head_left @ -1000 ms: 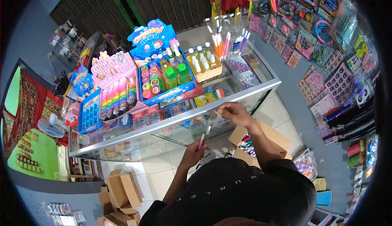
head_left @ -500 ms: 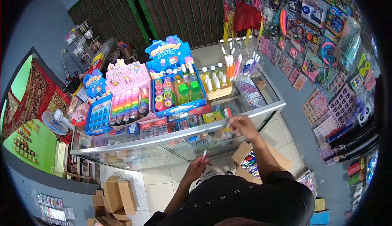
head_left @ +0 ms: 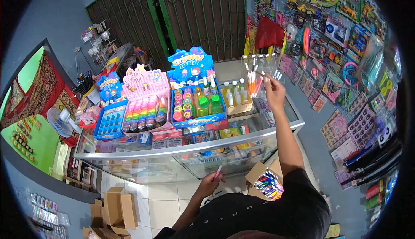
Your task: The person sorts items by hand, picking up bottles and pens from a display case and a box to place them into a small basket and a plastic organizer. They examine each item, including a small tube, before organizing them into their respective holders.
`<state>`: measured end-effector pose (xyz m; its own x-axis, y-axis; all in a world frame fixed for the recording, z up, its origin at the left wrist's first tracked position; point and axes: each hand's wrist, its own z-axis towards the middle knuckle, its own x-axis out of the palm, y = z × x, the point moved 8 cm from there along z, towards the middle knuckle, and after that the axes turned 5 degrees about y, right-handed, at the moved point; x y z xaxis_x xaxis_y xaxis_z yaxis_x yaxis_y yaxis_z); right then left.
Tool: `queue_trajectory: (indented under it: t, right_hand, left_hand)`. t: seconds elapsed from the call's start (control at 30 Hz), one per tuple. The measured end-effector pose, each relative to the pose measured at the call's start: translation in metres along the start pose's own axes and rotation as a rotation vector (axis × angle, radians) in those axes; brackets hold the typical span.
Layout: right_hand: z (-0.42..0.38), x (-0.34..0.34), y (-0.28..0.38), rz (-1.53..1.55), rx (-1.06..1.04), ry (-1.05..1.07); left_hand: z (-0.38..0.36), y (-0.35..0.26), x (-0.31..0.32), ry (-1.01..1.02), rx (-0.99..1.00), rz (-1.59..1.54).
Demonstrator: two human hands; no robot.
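Note:
My left hand (head_left: pixel 210 184) is closed around a pink pen with a white cap (head_left: pixel 218 171), low in front of the glass counter. My right hand (head_left: pixel 274 91) reaches over the counter to the clear pen holder (head_left: pixel 281 60). Its fingers are pinched at the holder's front, on a thin, dark pen-like thing (head_left: pixel 260 74) that is hard to make out. White-capped orange pens (head_left: pixel 251 83) stand in the holder, left of that hand. A basket of small bottles (head_left: pixel 238 108) is beside the holder.
The glass counter (head_left: pixel 203 143) carries crystal mud display boxes (head_left: pixel 198 119). Below it, an open carton (head_left: pixel 258 170) holds many pens (head_left: pixel 269 184). Empty-looking cartons (head_left: pixel 113 208) lie at lower left, a fan (head_left: pixel 62 121) is left of the counter, and hanging toys (head_left: pixel 337 31) cover the right wall.
My right hand has moved from the counter's front edge up and forward to the pen holder. My left hand still holds the pink pen. The view has shifted slightly.

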<state>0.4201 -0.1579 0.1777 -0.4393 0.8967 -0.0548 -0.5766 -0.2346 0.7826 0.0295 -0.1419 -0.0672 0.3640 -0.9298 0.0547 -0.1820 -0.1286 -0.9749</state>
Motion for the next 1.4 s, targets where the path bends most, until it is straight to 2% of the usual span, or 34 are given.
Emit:
queue_trajectory:
  t: [0.33,0.47,0.53,0.63,0.7,0.77,0.8,0.83,0.87,1.0,1.1,1.2,1.3,1.4]
  right_hand:
    - [0.094,0.038,-0.047,-0.332,-0.014,0.111]
    - [0.114,0.042,-0.036,-0.321,-0.016,0.14]
    - [0.113,0.047,-0.027,-0.278,-0.092,0.158]
    - [0.087,0.064,0.002,-0.141,-0.208,0.26]
    - [0.047,0.081,0.034,0.072,-0.031,0.454]
    - [0.004,0.091,0.06,0.013,0.06,0.577]
    - [-0.015,0.094,0.074,-0.092,-0.167,0.603]
    - [-0.036,0.1,0.087,0.057,-0.152,0.676]
    - [-0.055,0.103,0.11,-0.04,-0.187,0.732]
    - [-0.11,0.12,0.132,0.073,-0.186,0.971]
    - [-0.125,0.126,0.139,0.101,-0.207,0.983]
    - [-0.125,0.125,0.154,0.109,-0.21,0.974]
    - [-0.124,0.121,0.159,0.093,-0.265,0.941]
    - [-0.13,0.118,0.162,-0.083,-0.49,0.96]
  left_hand:
    - [-0.011,0.004,-0.009,-0.018,0.103,0.083]
    - [-0.012,0.006,-0.019,-0.053,0.137,0.099]
    - [-0.009,0.011,-0.026,-0.058,0.152,0.006]
    - [-0.001,0.001,-0.032,-0.082,0.214,-0.035]
    - [0.004,-0.019,-0.037,-0.11,0.274,-0.028]
    - [0.006,-0.05,-0.039,-0.14,0.345,-0.018]
    - [0.006,-0.065,-0.038,-0.135,0.334,-0.041]
    - [0.004,-0.081,-0.037,-0.127,0.322,-0.064]
    - [0.005,-0.092,-0.038,-0.118,0.308,-0.087]
    - [0.017,-0.136,-0.041,-0.121,0.382,-0.072]
    - [0.024,-0.17,-0.042,-0.161,0.378,-0.031]
    - [0.033,-0.19,-0.037,-0.052,0.455,-0.092]
    - [0.037,-0.199,-0.032,-0.052,0.483,-0.12]
    - [0.042,-0.193,-0.026,-0.051,0.459,-0.083]
